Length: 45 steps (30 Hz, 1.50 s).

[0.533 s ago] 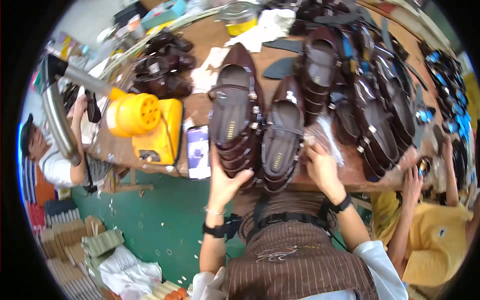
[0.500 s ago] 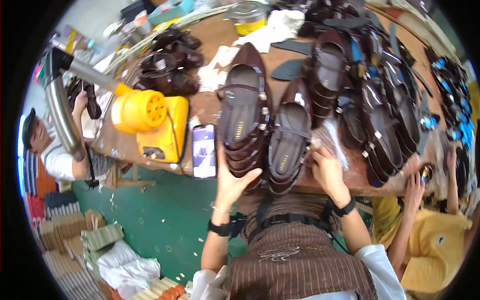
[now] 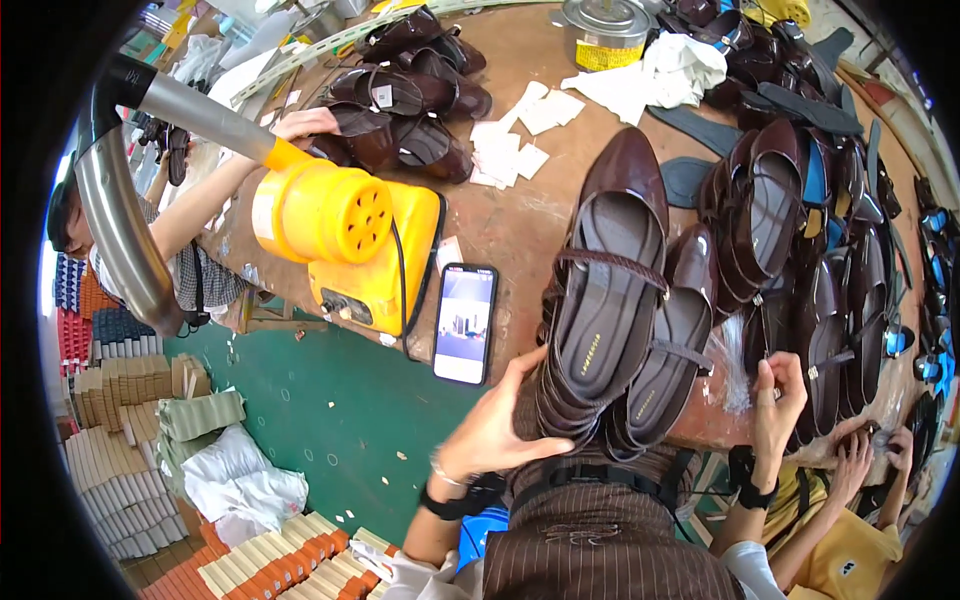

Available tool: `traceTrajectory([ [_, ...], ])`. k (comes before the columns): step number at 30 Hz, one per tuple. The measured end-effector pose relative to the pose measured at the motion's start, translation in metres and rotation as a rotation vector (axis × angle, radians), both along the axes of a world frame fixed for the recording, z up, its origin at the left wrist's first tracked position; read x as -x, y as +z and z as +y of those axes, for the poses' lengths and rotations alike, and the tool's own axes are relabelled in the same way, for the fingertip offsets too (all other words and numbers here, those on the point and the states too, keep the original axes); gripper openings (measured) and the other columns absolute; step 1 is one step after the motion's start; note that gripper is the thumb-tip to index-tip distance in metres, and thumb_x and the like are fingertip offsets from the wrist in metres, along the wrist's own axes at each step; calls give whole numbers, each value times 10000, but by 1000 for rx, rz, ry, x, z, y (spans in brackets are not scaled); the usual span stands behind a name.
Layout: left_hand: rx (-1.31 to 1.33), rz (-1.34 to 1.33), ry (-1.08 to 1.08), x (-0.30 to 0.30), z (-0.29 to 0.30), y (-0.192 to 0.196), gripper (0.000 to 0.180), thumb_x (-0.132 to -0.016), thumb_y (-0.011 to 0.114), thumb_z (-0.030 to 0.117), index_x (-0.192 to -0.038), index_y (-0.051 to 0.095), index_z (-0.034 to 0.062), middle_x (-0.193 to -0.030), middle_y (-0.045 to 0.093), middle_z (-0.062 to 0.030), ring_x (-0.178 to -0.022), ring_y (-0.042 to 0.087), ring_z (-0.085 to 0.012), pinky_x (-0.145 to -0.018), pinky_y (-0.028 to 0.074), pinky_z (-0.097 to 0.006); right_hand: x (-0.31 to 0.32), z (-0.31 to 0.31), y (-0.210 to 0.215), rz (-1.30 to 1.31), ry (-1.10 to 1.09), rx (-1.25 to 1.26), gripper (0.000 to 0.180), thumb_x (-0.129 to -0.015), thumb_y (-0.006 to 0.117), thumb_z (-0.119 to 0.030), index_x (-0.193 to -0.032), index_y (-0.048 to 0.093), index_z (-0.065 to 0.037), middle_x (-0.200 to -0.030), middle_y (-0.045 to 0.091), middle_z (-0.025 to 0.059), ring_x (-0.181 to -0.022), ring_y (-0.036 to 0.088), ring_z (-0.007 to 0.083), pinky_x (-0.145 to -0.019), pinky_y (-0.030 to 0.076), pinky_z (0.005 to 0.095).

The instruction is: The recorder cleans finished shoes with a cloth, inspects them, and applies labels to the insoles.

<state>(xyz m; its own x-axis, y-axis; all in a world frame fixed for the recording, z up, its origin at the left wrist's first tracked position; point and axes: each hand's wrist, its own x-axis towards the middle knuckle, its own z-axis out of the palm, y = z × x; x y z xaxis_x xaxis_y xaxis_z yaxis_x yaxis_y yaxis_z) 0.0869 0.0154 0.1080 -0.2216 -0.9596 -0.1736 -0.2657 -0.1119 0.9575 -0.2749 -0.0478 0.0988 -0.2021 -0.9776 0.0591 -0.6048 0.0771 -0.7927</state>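
Centrally, a stack of glossy dark-brown pointed flat shoes (image 3: 600, 320) is cupped at the heel end by the open left hand (image 3: 495, 425) on the worn wooden table (image 3: 520, 215); the right hand (image 3: 780, 400) is loosely curled beside crinkled clear plastic (image 3: 738, 360).

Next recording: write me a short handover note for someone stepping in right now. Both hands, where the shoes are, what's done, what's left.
Left hand: open, palm against the heel end of the left stack of dark brown flat shoes at the near edge of the workbench.
Right hand: fingers raised beside the right stack, by some clear plastic wrap; no clear grip.
Done: shoes nested into two stacks side by side; more dark shoes piled to the right.
Left: both stacks are on the bench, not lifted.
Nearby: a phone and a yellow blower to the left.
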Motion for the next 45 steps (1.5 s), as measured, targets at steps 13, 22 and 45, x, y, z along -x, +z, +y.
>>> traceTrajectory([
  [13,79,-1007,418,-60,-272,-41,295,-775,725,219,-960,693,-8,-966,674,-256,-934,660,-401,-806,540,-433,-11,-10,38,-365,-109,-51,93,-942,606,-106,-913,533,-56,-679,512,-37,-588,458,16,-527,338,156],
  [22,153,-1279,457,-51,-268,-69,413,-698,809,315,-961,628,54,-980,664,-185,-870,678,-388,-738,562,-464,-15,1,40,-298,-69,-40,65,-885,641,-31,-866,582,-12,-714,565,-25,-654,496,26,-586,408,195],
  [45,303,-230,605,-59,-184,16,188,-900,660,136,-885,690,-49,-780,687,-62,-604,624,-111,-567,480,-248,-36,44,63,-481,93,-30,70,-863,661,-25,-856,598,2,-684,615,0,-629,572,51,-561,438,196],
])
